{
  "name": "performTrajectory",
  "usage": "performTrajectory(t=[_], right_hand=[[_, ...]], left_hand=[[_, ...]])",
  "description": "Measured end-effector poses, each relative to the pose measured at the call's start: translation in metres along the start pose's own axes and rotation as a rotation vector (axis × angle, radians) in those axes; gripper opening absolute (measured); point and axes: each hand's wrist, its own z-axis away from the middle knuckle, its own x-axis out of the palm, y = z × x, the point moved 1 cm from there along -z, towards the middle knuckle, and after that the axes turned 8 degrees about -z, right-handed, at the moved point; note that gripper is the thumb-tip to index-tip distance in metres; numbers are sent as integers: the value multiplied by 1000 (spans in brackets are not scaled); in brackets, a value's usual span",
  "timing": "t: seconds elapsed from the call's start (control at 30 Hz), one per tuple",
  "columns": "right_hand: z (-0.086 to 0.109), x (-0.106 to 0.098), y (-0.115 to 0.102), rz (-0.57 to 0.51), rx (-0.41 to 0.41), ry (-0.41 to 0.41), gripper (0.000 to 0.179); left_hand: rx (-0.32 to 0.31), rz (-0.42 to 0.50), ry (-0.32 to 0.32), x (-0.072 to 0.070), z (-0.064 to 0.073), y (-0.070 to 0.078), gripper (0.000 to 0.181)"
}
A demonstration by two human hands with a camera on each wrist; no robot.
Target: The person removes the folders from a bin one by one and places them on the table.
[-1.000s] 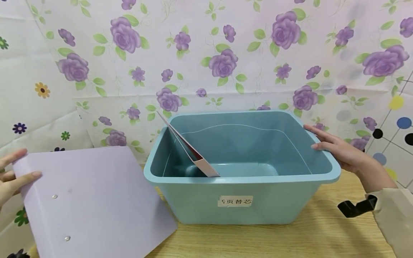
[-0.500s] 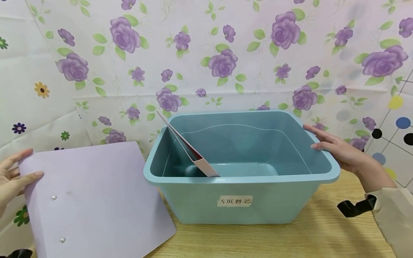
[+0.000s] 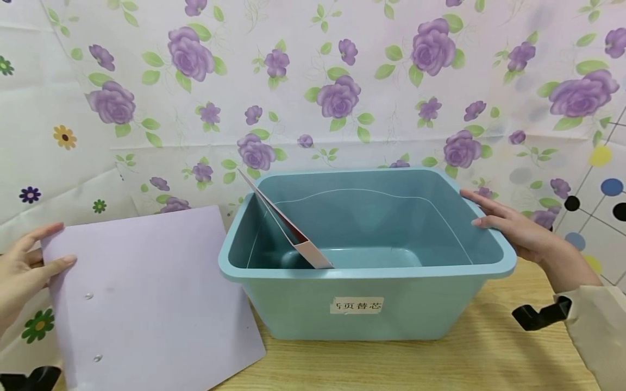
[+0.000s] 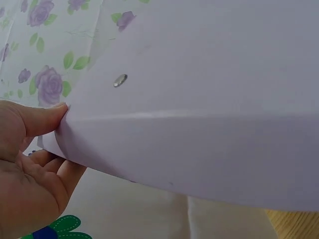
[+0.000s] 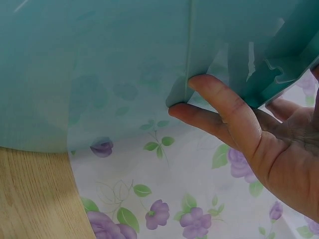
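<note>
A lilac file folder (image 3: 151,293) with two metal rivets on its cover is at the left of the head view. My left hand (image 3: 29,274) pinches its upper left corner, the thumb on the cover and the other fingers behind. In the left wrist view, the folder's spine (image 4: 164,154) runs away from that hand (image 4: 30,154). My right hand (image 3: 513,225) holds the right rim of a blue-green plastic tub (image 3: 411,309), thumb at the inner side. A pale pink folder (image 3: 313,254) leans tilted inside the tub's left end, its lower part hidden by the front wall.
The tub stands on a wood-grain table (image 3: 391,366) and bears a printed label (image 3: 357,305) on its front. Flowered cloth (image 3: 303,81) hangs close behind. The lilac folder's right edge lies close beside the tub's left wall.
My left hand has shifted right, bringing the lilac folder with it; the folder's top right corner has moved up and to the right. My right hand and the tub stay put.
</note>
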Motion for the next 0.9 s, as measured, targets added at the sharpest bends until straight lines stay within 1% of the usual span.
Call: performTrajectory(t=[0.03,0.1,0.13,0.17,0.2,0.27,0.33,0.37,0.4,0.43,0.47,0.5,0.57,0.63,0.67,0.7,0.73,0.8,0.83,0.9], right_hand=[[0,0,0,-1,1,1,62],[0,0,0,-2,3,-2,62],[0,0,0,-3,4,-3,62],[0,0,0,-5,5,-5,62],[0,0,0,-5,5,-6,62],[0,0,1,-8,2,-6,62],[0,0,1,-10,-2,-4,62],[1,-1,1,-11,-3,-5,62],[1,-1,1,-11,-4,-4,62],[1,-1,1,-12,-4,-4,62],[1,0,1,-12,-5,-3,62],[1,0,1,-11,-5,-2,62],[1,0,1,-9,-2,0,62],[1,0,1,-7,-1,2,62],[1,0,1,-6,1,3,62],[1,0,1,-6,1,3,62],[1,0,1,-5,3,4,62],[1,0,1,-3,3,5,62],[0,0,1,-3,3,7,62],[0,0,1,-2,2,6,62]], left_hand=[[-7,1,-3,1,-3,-4,67],[-21,-20,15,3,-8,-14,65],[-20,-18,12,5,-10,-16,64],[-21,-16,9,5,-10,-15,63],[-22,-26,12,7,-9,-12,62],[-28,-67,10,9,-4,1,59],[-35,-101,-13,12,2,20,57],[-44,-132,-23,13,3,26,56],[-44,-152,-27,14,3,27,55],[-44,-179,-20,15,0,21,53],[-47,-180,-29,16,-3,15,54],[-41,-195,-23,17,-9,3,53],[-28,-225,-11,21,-25,-29,54],[-7,-236,-2,26,-41,-61,54],[2,-233,-11,28,-47,-72,55],[13,-245,-5,31,-54,-83,54],[22,-234,-18,33,-58,-90,55],[44,-224,-27,37,-63,-95,55],[49,-228,-33,39,-64,-95,55],[68,-220,-52,38,-50,-55,50]])
